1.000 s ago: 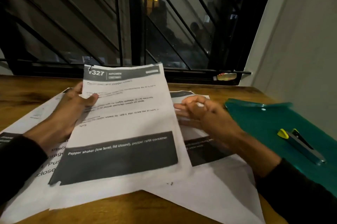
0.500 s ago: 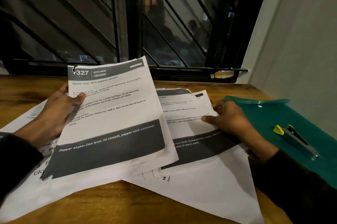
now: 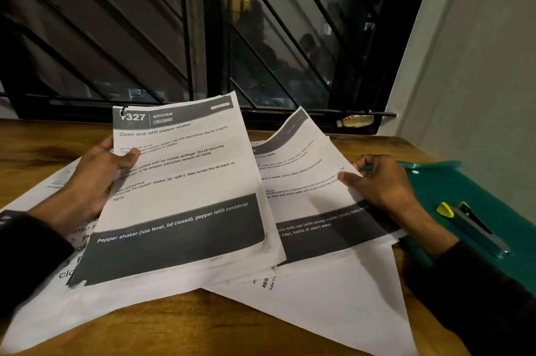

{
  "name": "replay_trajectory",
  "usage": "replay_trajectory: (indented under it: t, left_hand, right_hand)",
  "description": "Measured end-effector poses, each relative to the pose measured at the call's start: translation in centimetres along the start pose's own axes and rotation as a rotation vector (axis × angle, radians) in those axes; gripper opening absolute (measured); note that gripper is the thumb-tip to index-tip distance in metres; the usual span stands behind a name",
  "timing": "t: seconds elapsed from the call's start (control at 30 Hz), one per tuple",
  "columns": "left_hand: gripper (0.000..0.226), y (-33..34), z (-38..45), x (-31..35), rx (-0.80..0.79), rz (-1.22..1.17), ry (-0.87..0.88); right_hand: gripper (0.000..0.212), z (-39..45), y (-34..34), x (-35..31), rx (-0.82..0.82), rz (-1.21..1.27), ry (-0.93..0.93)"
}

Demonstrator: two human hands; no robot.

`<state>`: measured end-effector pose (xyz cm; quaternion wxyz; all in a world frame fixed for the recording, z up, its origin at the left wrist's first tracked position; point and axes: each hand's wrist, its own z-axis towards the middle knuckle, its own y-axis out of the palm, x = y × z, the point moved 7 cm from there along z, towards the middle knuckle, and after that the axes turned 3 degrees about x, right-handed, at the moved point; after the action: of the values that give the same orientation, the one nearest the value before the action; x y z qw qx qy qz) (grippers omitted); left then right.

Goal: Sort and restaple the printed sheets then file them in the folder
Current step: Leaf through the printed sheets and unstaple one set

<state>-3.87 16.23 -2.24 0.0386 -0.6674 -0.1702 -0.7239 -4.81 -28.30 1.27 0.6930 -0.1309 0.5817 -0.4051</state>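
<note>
Seated at a wooden table (image 3: 185, 309) before a barred night window (image 3: 261, 36), a person sorts printed sheets with both hands. Left of the green folder (image 3: 470, 190), the left hand (image 3: 95, 178) grips a stack headed "Open and refill pepper shaker" (image 3: 179, 181) by its left edge, thumb pressed on the top page and the other fingers tucked out of sight beneath; the stack tilts up off the table. Between that stack and the folder, the right hand (image 3: 383, 181) pinches the right edge of a second set of sheets (image 3: 313, 181) about formula milk, thumb on top, fingers curled behind the paper; its far corner lifts and its left part is covered by the first stack. More loose pages (image 3: 333, 297) lie flat on the table under both sets, their print mostly covered or cut off. On the folder, toward its near end, rests a grey stapler with a yellow tip (image 3: 475, 225); the folder itself runs out of view at the right. Small print on all sheets is blurred, and dark sleeves hide both wrists. A torn hole marks the first stack's top left corner.
</note>
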Motion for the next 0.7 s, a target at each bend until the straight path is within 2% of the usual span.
replay_trajectory:
  t: [0.43,0.6,0.7]
  left_hand:
    - [0.029,-0.3,-0.2,0.0,0.034,0.015,-0.025]
    - [0.028,-0.2,-0.2,-0.1,0.036,-0.031,-0.067]
    - [0.03,0.0,-0.5,0.1,0.041,-0.048,-0.075]
  right_hand:
    - [0.014,0.0,-1.2,-0.5,0.08,0.13,-0.063]
    - [0.004,0.1,-2.6,-0.3,0.144,0.602,0.035]
    - [0.014,0.0,-1.7,-0.2,0.054,0.685,0.095]
